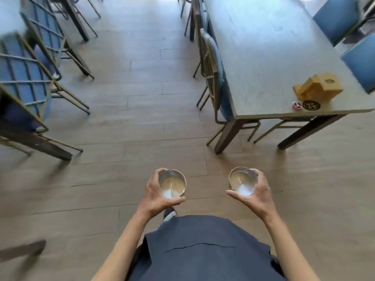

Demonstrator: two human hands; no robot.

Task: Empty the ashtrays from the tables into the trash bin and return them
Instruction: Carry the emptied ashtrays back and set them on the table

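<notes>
Head view, standing in an aisle; left hand (157,191) grasps a round ashtray (172,183), fingers curled over its far rim and thumb along the near rim; right hand (256,189) grasps a second ashtray (242,183) the same way, mirrored; both are shallow bowls, shiny and reflective, metal or glass cannot be told, interiors bright, contents not discernible; the right one shows a small notch in its near-left rim; both are held roughly level in front of the body over the floor, well apart from each other. Floor (132,122) is wood-look planking, matte, long seams running across the view; an open lane runs straight ahead between the furniture. To the right, a table (263,57) with a pale, smooth rectangular top, dark square legs, near edge and corner facing the hands; near that corner lie a folded tan cardboard holder (317,87), a black round disc marked 25 (311,105) and a small red disc (296,105) touching it. Chairs (26,74) on the left have thin brass-coloured metal frames, lattice backs, blue padding; their splayed legs edge into the lane. Dark apron (203,250) covers the lower centre.
</notes>
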